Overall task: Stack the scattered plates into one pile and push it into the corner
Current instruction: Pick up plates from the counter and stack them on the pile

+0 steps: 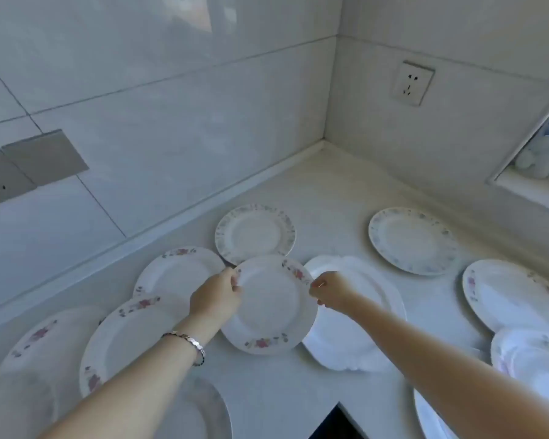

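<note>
Scattered floral-rimmed white plates (412,239), some overlapping

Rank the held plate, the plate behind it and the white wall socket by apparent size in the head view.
Largest: held plate
Then: plate behind it, farther off, so unsure
Smallest: white socket

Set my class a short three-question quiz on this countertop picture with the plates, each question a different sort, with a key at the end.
1. True or false: the left grip and the right grip hold the same pink-flowered plate.
2. Which wrist wears the bracelet? A) left B) right C) neither
3. Fill in: the number of plates lying right in the countertop corner is ___.
Key: 1 true; 2 A; 3 zero.
</note>
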Motion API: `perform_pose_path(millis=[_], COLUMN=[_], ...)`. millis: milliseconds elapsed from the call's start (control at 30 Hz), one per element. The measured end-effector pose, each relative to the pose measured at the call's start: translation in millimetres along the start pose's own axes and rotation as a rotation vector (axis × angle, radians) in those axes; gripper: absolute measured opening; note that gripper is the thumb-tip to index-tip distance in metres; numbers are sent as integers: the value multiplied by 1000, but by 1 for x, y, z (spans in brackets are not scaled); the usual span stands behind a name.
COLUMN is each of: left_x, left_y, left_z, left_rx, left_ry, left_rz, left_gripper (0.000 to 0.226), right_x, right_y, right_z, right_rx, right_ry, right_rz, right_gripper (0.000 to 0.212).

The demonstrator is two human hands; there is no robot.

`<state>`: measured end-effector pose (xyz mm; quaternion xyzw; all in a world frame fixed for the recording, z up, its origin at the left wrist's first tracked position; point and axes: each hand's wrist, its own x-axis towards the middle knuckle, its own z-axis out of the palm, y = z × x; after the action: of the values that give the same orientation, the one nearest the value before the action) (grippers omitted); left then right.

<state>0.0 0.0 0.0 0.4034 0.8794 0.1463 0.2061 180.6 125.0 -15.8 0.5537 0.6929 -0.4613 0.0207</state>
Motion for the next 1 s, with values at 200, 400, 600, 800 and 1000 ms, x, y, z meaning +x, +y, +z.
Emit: perform_pose_path(millis=[200, 400, 600, 800, 1000], left_x=[6, 13, 22, 10, 13], left_y=[-40, -53, -32, 23, 79], left_z=[17, 27, 41, 64, 96], left_rx=[-24, -87, -214, -397, -310], left_ry=[-78, -131, -120, -224, -246], left_rz=[-106, -127, -260, -111, -109], left_gripper=[21, 29, 49, 20, 25], right_x=[23, 31, 10, -15, -10], right_y=[24, 38, 74, 122, 158], right_z=[50, 61, 32, -36, -68], right_rx=[413, 731, 845, 899, 579], right_ry=[54, 155, 143, 156, 357], right_rz=[402, 356, 238, 163, 108], right_gripper=[16, 10, 8, 9, 12])
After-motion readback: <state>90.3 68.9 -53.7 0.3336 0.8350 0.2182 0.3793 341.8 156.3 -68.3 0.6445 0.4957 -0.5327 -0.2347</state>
